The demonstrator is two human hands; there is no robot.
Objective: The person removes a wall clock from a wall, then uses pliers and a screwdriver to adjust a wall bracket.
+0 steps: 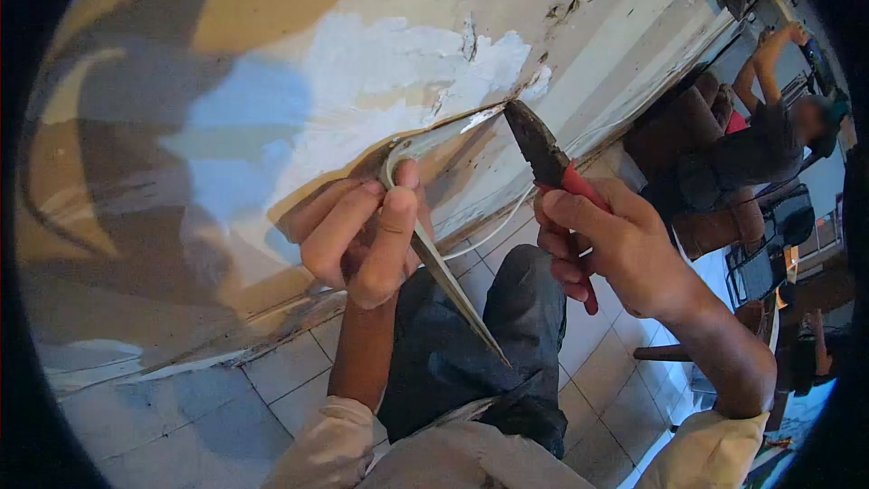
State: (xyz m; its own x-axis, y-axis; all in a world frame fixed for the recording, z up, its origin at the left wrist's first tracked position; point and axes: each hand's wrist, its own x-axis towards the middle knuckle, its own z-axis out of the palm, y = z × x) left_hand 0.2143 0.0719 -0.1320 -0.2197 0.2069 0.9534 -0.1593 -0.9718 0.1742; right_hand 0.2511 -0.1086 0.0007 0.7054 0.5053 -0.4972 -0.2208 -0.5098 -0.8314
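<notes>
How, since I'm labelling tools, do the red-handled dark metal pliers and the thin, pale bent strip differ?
Colour: the red-handled dark metal pliers show two strong colours; the thin, pale bent strip is greyish.
Shape: the pliers are stout; the strip is slender, curves back on itself and tapers to a point.
Hold: the right hand grips the pliers; the left hand pinches the strip.
Shared: both are held.

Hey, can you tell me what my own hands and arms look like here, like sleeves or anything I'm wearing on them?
Your left hand and right hand are both bare, with no gloves and no ring or watch that I can see. Your left sleeve and right sleeve are pale cream and plain, leaving the forearms uncovered.
</notes>
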